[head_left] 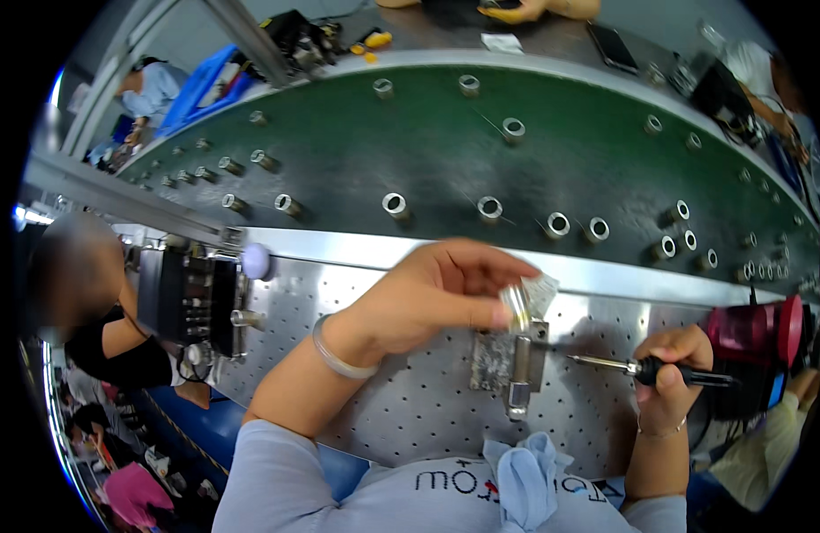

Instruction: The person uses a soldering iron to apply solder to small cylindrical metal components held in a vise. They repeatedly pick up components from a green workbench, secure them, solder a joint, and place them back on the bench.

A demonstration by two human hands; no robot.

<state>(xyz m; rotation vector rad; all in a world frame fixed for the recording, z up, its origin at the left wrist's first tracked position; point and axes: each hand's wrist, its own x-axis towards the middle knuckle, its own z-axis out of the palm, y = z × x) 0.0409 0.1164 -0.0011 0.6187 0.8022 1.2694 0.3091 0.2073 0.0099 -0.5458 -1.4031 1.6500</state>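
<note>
in the head view, the left hand (427,293) pinches a silvery metal sleeve (515,307) between the thumb and the fingers, its wrist in a pale bangle (339,357). the sleeve sits right at those fingertips, tilted, just above the upper end of a metal fixture bar (520,369); whether the two touch, i cannot tell. a mottled grey plate (490,362) lies below the left fingertips, beside the bar.

the right hand (676,366) has its fingers closed around the black handle of a soldering iron (639,366). its thin tip reaches out leftward from these fingers, toward the bar but apart from it. just right of the right fingers stands a magenta and black machine (754,333).

under both hands' fingers spreads a perforated metal worktop (383,409). beyond the left fingers runs a green conveyor belt (339,160), dotted with similar upright sleeves (395,206). farther off, across the belt from the fingers, a co-worker's hand (536,7) is near a yellow object (503,14).
</note>
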